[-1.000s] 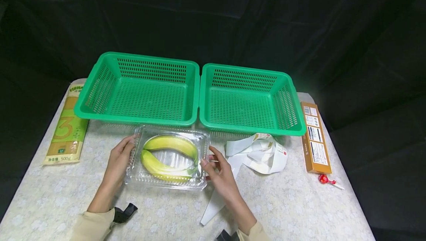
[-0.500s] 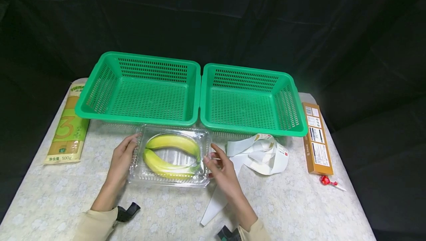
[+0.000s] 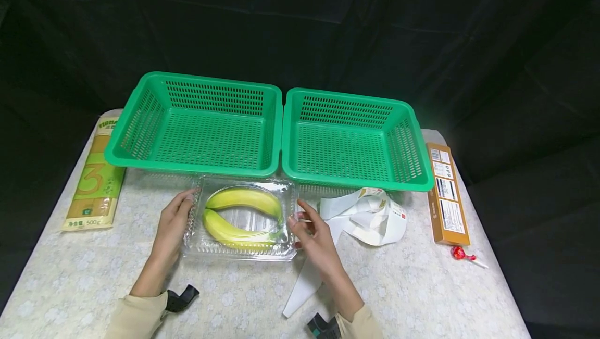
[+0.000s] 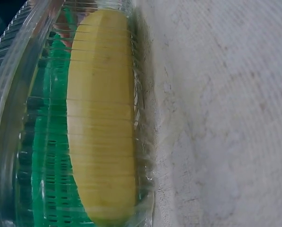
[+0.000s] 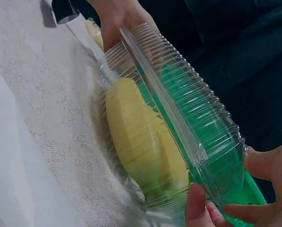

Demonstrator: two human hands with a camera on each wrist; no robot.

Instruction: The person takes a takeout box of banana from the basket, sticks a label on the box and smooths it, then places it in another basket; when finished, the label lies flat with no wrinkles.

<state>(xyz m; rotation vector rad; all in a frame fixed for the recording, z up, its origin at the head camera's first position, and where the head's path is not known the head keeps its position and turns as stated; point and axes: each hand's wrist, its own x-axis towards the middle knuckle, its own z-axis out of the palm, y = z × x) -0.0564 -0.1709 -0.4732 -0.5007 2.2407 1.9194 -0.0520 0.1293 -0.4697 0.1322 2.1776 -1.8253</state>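
A clear ribbed plastic clamshell container (image 3: pixel 197 242) stands on the table in front of the two baskets, with its lid down. Inside lie two yellow bananas (image 3: pixel 244 199), greenish at one end. At the container's left side, my left hand (image 3: pixel 170 227) grips the edge. My right hand (image 3: pixel 320 242) holds the right side, thumb on top near the corner. From the right wrist, the fingertips (image 5: pixel 197 205) show right at the rim seam, and one banana (image 5: pixel 131 127) shows through the wall. The left wrist view has a banana (image 4: pixel 103 113) filling the container's near side.
Two green plastic baskets (image 3: pixel 194 166) stand side by side at the back. A noodle packet (image 3: pixel 91 188) lies at left. Crumpled white ribbon-like strips (image 3: pixel 337 219) lie right of the container. An orange box (image 3: pixel 447 198) and a red lollipop (image 3: pixel 458 252) lie farther right.
The container and both hands have shifted slightly right and a little toward the baskets. Over the last half second they have hardly moved, and the grip is the same.
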